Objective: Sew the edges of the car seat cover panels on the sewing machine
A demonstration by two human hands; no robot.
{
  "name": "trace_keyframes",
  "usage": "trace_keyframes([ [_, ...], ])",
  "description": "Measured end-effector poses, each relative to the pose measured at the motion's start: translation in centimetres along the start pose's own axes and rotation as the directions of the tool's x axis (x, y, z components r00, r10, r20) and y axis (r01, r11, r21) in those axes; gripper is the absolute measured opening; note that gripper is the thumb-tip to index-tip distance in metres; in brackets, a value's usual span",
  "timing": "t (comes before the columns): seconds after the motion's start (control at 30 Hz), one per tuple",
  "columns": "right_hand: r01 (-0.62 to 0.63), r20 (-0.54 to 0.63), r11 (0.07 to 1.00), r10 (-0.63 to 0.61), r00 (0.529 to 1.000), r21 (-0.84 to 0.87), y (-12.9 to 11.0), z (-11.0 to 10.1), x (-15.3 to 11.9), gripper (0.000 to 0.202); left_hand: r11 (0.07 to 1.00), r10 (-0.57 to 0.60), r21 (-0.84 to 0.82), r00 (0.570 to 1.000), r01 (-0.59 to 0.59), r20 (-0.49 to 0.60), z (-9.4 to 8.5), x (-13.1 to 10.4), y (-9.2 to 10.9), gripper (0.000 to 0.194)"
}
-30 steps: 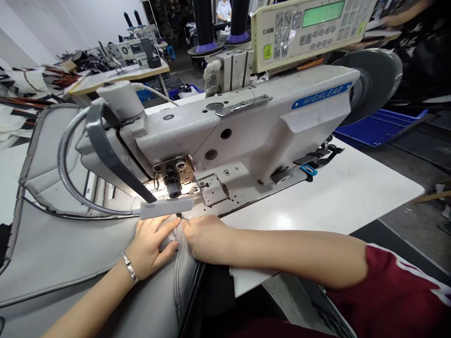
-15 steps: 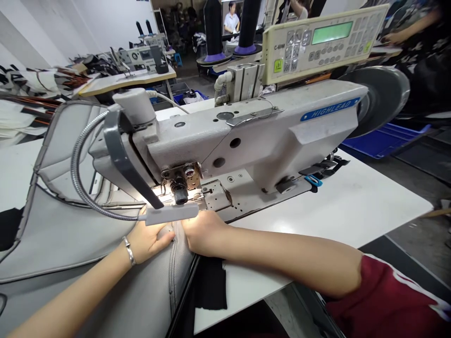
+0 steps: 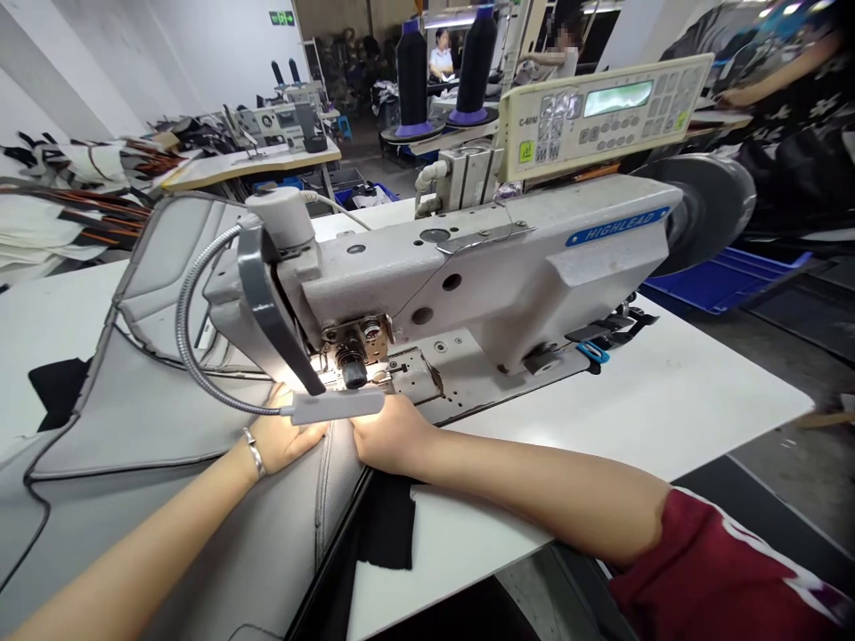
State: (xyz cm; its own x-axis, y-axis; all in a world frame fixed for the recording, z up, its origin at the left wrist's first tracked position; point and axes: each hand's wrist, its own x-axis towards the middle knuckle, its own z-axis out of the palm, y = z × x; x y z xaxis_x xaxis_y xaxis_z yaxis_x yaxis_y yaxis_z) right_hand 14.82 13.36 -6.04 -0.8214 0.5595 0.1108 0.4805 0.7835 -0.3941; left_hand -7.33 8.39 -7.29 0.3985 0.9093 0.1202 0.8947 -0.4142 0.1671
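Observation:
A large grey stitched cover [image 3: 220, 525] with dark piping lies under the head of a white sewing machine [image 3: 494, 276]. My left hand [image 3: 284, 436], with a bracelet at the wrist, rests on the cover left of the needle area, thumb apart from fingers that the lamp partly hides. My right hand [image 3: 391, 434] is curled closed on the cover's right edge, just before the needle plate. A lit lamp [image 3: 337, 406] on a bent metal hose hangs over both hands. Black fabric [image 3: 388, 525] hangs below my right wrist.
A control panel [image 3: 607, 111] and black thread cones [image 3: 412, 80] stand behind the machine. A blue crate [image 3: 728, 276] is beyond the table at right. Other people are in the background; one person's arm [image 3: 781, 71] reaches in at upper right.
The view has shifted a little, so the machine's head appears further right and slightly lower. The cover lies somewhat differently around my hands, which keep nearly the same hold.

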Motion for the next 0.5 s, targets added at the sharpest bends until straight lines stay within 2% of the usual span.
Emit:
trace_keyframes([
  [0.27, -0.001, 0.009, 0.999, 0.002, 1.0, -0.041, 0.0, 0.1, 0.0, 0.017, 0.999, 0.026, -0.035, 0.988, -0.031, -0.15, 0.0, 0.1, 0.6, 0.05],
  [0.5, 0.001, -0.08, 1.0, -0.001, 0.997, 0.003, 0.3, 0.8, -0.7, 0.017, 0.997, 0.071, -0.023, 0.984, -0.076, -0.163, 0.0, -0.4, 1.3, 0.044],
])
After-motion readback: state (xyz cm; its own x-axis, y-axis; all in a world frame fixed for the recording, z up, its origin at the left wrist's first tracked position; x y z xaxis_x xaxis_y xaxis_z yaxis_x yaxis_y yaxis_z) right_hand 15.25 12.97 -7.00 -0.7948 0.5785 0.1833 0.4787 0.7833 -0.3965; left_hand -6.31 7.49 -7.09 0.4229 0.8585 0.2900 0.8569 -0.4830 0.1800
